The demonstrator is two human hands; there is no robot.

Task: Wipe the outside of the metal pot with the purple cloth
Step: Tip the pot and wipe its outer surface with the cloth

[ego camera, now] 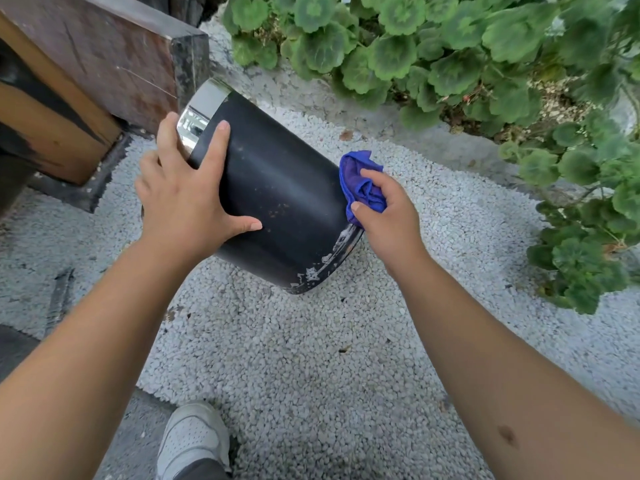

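We steady the tilted metal pot point(277, 188) with our left hand point(187, 202) spread flat near its rim; our right hand point(388, 216) clutches the soft purple cloth point(360, 181) against its smooth, probably slippery side.

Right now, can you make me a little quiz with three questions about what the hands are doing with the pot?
1. True or false: the metal pot stands upright on the gravel.
2. Which hand holds the purple cloth? A) left B) right C) neither
3. Fill in: the cloth touches the pot near its ____ end, where the paint is chipped.

Key:
1. False; it is tilted, steadied by the left hand.
2. B; the right hand grips the bunched cloth.
3. Bottom; the shiny rim is at the other end.
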